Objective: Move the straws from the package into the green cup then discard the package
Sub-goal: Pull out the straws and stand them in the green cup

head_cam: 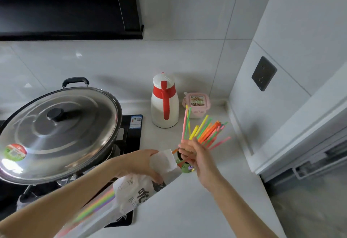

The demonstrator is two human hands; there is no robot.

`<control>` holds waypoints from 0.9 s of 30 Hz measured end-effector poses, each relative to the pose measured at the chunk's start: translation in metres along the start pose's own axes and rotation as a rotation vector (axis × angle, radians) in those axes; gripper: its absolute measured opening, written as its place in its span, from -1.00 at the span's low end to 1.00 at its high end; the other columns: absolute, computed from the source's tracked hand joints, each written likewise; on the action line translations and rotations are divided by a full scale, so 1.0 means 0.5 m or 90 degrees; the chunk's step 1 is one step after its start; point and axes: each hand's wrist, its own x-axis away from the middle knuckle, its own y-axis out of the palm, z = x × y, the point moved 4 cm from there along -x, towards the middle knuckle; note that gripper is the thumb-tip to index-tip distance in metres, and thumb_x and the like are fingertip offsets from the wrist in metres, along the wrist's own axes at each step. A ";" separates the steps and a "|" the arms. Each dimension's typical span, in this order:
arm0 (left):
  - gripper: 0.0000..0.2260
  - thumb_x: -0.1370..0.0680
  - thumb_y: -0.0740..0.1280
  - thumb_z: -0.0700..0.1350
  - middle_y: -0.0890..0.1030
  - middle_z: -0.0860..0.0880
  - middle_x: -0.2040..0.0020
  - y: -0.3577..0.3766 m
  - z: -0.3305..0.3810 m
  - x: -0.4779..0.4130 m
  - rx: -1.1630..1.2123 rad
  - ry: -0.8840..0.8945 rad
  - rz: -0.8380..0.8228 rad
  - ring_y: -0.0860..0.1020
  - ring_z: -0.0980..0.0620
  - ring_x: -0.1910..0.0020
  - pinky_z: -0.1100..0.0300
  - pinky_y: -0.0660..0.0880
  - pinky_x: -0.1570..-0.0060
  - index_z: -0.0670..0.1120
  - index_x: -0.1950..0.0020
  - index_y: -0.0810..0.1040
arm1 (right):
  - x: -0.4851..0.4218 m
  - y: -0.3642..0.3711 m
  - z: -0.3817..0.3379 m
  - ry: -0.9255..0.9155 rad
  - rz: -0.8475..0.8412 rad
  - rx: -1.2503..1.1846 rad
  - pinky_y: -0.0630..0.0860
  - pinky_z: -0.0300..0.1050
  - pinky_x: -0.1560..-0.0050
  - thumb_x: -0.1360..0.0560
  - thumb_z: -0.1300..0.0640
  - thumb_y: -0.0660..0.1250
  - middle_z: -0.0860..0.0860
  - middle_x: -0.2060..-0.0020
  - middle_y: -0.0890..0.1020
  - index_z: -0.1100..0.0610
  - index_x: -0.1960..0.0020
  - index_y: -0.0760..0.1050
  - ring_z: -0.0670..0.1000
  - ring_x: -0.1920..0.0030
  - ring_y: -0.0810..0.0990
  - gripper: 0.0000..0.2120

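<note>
My left hand (142,162) grips the clear plastic straw package (131,192) near its open white top; coloured straws still show through its blurred lower end. My right hand (197,155) holds a fanned bunch of coloured straws (206,132) over the small green cup (185,166), their lower ends down in its mouth. The cup stands on the white counter, mostly hidden behind both hands and the package top.
A large steel wok lid (56,132) covers the stove at left. A white and red thermos jug (164,102) and a pink lidded box (197,104) stand at the back. A wall with a dark socket (263,73) rises at right, beside the counter edge (259,187).
</note>
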 end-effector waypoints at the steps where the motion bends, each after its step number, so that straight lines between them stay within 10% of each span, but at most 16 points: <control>1: -0.58 -0.26 0.56 -0.12 0.66 0.06 0.15 0.004 0.005 0.000 0.013 -0.026 -0.041 0.64 0.11 0.21 0.27 0.58 0.23 0.08 -0.04 0.52 | 0.003 0.006 0.016 0.030 -0.029 -0.046 0.46 -0.26 0.24 -0.59 0.03 0.16 0.10 0.17 0.68 0.20 0.09 0.60 0.01 0.21 0.61 -0.68; 15: -0.62 -0.29 0.59 -0.15 0.71 -0.17 0.05 0.063 -0.078 0.019 0.196 -0.450 -0.281 0.67 -0.14 0.06 -0.03 0.56 -0.14 -0.24 -0.02 0.60 | 0.038 0.043 0.244 0.423 -0.040 -0.426 0.50 -0.19 0.46 -0.65 0.08 0.05 0.19 0.41 0.64 0.31 0.12 0.50 0.09 0.42 0.58 -0.61; 27: -0.62 -0.36 0.51 -0.14 0.70 -0.10 0.07 0.074 -0.124 0.016 0.146 -0.344 -0.291 0.67 -0.07 0.08 0.09 0.61 0.07 -0.15 -0.14 0.53 | 0.018 0.064 0.262 0.420 -0.059 -0.484 0.54 0.00 0.18 -0.59 0.18 0.10 0.25 0.34 0.64 0.30 0.18 0.48 0.18 0.25 0.61 -0.71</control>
